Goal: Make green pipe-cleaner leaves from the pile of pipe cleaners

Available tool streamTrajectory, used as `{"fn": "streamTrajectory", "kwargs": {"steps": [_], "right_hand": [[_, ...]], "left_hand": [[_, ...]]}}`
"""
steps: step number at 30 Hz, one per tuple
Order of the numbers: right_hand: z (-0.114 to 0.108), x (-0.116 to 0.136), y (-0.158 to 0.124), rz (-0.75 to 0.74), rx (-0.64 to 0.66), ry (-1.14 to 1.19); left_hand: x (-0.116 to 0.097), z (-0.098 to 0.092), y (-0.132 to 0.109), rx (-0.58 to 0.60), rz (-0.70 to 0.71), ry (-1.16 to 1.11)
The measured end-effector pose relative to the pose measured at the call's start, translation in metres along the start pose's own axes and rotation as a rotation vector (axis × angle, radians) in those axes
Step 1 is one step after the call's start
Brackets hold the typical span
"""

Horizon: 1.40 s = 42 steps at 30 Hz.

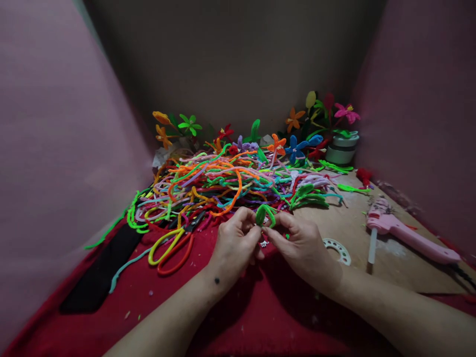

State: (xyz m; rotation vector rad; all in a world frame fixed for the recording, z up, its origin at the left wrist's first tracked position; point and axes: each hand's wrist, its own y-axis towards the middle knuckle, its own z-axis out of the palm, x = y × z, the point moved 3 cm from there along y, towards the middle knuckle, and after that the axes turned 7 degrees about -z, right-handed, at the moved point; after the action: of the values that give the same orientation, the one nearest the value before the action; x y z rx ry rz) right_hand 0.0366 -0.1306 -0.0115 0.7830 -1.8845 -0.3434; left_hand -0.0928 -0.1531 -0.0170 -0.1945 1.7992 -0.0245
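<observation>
Between my two hands is a green pipe cleaner [265, 216] bent into leaf-like loops. My left hand [240, 238] pinches its lower end between thumb and forefinger. From the other side my right hand [299, 243] closes its thumb and fingertips on the same piece. A small white bit [264, 244] shows just beneath my fingertips. Left of my left hand lie scissors [174, 248] with one yellow and one red-orange handle. A large tangle of colourful pipe cleaners [208, 178] spreads out behind both hands.
A pink glue gun [412, 238] rests on a brown board [357, 223] at right, near a white ring with holes [338, 250]. A black flat object [100, 270] lies at left on the red cloth [238, 317]. Pipe-cleaner flowers [295, 148] and a pale pot [342, 148] stand behind.
</observation>
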Motion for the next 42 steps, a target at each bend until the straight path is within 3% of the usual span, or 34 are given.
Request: {"fn": "streamTrajectory", "kwargs": {"steps": [12,15,20,27,42], "right_hand": [[0.001,-0.009,0.006,0.288,0.065,0.371],[0.001,-0.009,0.006,0.264,0.103,0.372],[-0.003,-0.006,0.006,0.102,0.053,0.116],[-0.002,-0.009,0.011,0.367,0.112,0.461],[-0.001,-0.011,0.008,0.395,-0.015,0.541]], "left_hand": [[-0.003,0.003,-0.001,0.087,0.075,0.024],[-0.006,0.002,-0.002,0.077,0.075,-0.011],[-0.001,0.002,-0.003,0.089,0.090,0.027],[-0.005,0.002,-0.002,0.109,0.064,-0.071],[-0.009,0.007,-0.004,0.140,0.038,-0.222]]}}
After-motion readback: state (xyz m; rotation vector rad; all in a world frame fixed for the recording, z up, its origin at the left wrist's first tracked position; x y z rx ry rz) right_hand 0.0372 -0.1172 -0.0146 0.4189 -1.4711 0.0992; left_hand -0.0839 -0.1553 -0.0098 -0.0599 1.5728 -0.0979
